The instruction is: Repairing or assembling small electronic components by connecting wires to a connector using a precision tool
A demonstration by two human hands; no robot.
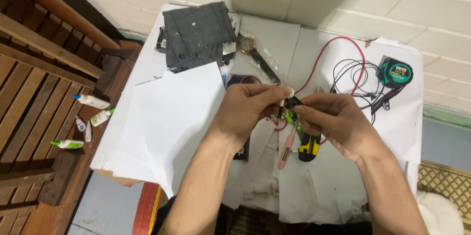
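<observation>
Dark mat (pixel 196 34) seen upper centre, tape measure (pixel 396 72) upper right, glue bottles (pixel 91 101) at left, wristwatch (pixel 247 44) beside mat.

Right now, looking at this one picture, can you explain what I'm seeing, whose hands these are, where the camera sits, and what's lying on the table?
This is one picture from a camera worn on a person's head, looking down at their own two bare hands; there is no machine. The left hand and the right hand meet over the white paper-covered table and together pinch a small black part with thin wires; what it is, I cannot tell. Beneath them lie a yellow-and-black tool and a pink pen-like tool. Farther back are a dark grey gridded panel, a wristwatch, red and black wires and a green tape measure. Small glue bottles lie on the wooden bench to the left.
</observation>
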